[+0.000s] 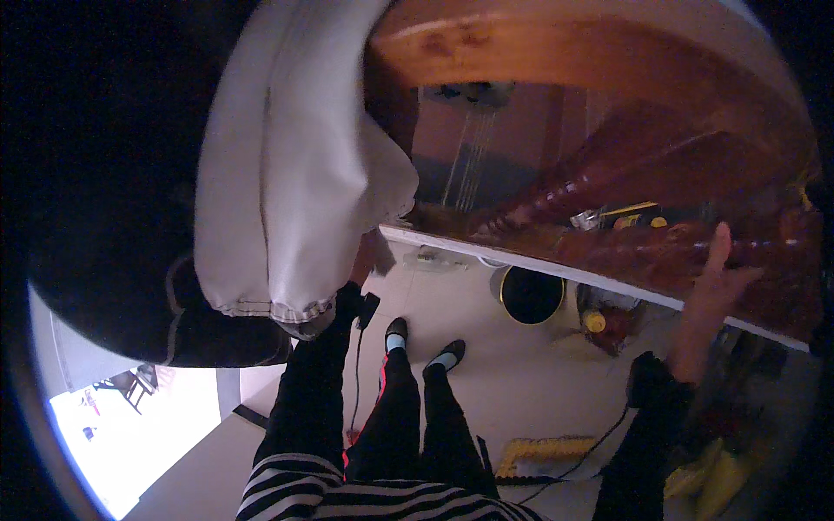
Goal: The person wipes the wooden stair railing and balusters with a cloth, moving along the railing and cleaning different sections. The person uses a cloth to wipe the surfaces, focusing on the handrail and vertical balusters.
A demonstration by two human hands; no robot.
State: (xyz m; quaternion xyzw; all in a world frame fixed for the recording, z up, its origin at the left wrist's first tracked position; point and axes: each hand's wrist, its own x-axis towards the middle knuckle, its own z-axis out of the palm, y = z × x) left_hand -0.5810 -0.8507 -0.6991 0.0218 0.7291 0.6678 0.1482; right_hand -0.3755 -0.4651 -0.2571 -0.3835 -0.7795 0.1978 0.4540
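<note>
A pale, smooth fabric cover (309,163) with a gathered hem hangs at the upper left. My left hand (370,257) is beside its lower edge, dim and partly hidden behind the cover; its hold cannot be told. At the right, my right hand (715,280) is spread over the pale edge of a glossy red-brown wooden surface (651,264), fingers apart, holding nothing. Near it on the wood lie a silvery object (585,219), a thin yellow stick (629,209) and a small round yellow object (658,223). A broad curved wooden rim (554,55) spans the top.
Below the pale edge stands a round black container with a yellow rim (532,295). A yellow-capped item (594,321) is beside it. A dark cable (356,384) runs down near my left leg. A yellow-edged mat or tray (550,448) lies on the floor behind my feet.
</note>
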